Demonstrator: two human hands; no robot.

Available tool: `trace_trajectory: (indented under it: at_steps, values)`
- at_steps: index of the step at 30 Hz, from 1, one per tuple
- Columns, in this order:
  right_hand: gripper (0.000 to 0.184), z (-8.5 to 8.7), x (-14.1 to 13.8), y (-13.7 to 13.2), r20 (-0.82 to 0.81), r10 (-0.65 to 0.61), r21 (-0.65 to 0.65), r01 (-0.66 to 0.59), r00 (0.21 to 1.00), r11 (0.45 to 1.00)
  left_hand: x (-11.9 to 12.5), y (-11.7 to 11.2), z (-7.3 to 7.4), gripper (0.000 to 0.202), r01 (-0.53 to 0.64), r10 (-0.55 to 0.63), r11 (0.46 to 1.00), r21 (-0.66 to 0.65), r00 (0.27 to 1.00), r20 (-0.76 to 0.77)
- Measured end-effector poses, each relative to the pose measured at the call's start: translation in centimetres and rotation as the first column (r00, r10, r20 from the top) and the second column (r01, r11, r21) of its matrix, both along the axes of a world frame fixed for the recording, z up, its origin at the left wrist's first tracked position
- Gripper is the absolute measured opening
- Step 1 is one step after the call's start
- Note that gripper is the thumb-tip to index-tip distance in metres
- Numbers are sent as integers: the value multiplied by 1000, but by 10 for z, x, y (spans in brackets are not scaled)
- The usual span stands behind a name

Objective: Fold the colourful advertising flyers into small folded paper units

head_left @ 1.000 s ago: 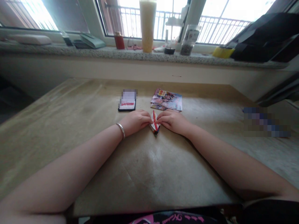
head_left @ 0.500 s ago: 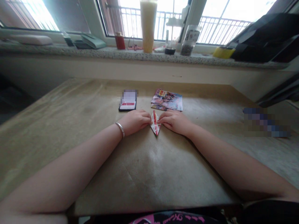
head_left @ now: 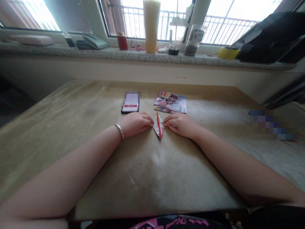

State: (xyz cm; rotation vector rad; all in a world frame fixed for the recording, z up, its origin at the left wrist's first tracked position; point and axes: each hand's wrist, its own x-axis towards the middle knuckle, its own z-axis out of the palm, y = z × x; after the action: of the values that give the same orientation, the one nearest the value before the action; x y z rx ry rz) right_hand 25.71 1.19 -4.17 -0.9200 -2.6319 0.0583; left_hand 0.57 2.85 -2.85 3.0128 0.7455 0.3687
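A small folded paper (head_left: 158, 125), diamond-shaped, white with red stripes, lies on the table between my two hands. Its long points face away from me and toward me. My left hand (head_left: 137, 123), with a silver bangle at the wrist, pinches the paper's left corner between thumb and fingers. At the opposite corner, my right hand (head_left: 181, 124) has its fingertips closed on the right edge. Just beyond the right hand sit some printed leaflets (head_left: 171, 101), stacked. A phone (head_left: 131, 103) with a lit screen rests past my left hand.
The brown table (head_left: 114, 178) stretches to a wall below a stone windowsill (head_left: 100, 54). Along the sill stand a tall yellowish bottle (head_left: 151, 28), a red jar (head_left: 122, 43), clear containers and a yellow object (head_left: 228, 53). A blurred-out dark item (head_left: 271, 124) lies at the table's right.
Both hands have eased slightly outward toward the paper's side corners, leaving more of its striped face uncovered. The paper stays in about the same place.
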Motion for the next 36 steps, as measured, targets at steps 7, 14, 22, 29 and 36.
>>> trace_trajectory:
  at_steps: [7,14,22,29,36]
  values:
    - [23,2,2,-2,-2,28,-7,-28,1000,1000,-3,1,0,22,33,-32,999,-15,999,12]
    - [23,-3,4,-3,-89,0,-42,-4,996,999,-5,2,-2,20,37,-33,997,-63,997,64]
    - [37,6,-9,-20,-40,-172,-90,168,984,982,-4,2,-6,19,89,-86,996,-14,984,159]
    - [46,-4,-10,-17,23,-228,-8,228,973,974,9,-9,-13,23,137,-135,991,0,973,187]
    - [40,-9,-4,-8,-6,-189,94,189,982,977,11,-11,-18,29,97,-88,994,-51,985,150]
